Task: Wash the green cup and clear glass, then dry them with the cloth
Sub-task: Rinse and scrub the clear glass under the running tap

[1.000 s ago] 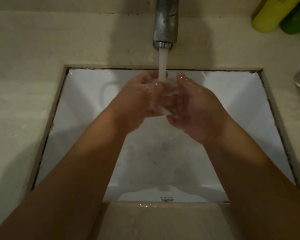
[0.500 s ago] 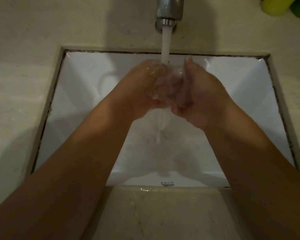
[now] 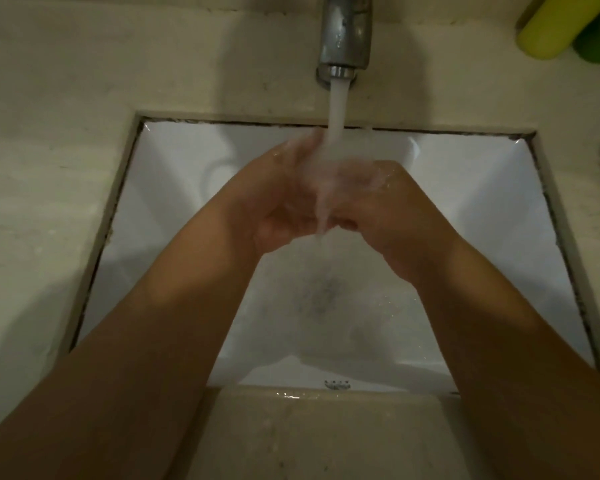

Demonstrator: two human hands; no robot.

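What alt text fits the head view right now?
Both hands, left hand and right hand, meet under the running tap over a white sink; any glass between them is too blurred to confirm.

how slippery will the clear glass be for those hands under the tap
Probably slippery: tap water runs over the clear glass and the wet left hand and right hand. Likely small and light, being mostly hidden between them. Likely fragile if dropped into the hard white sink.
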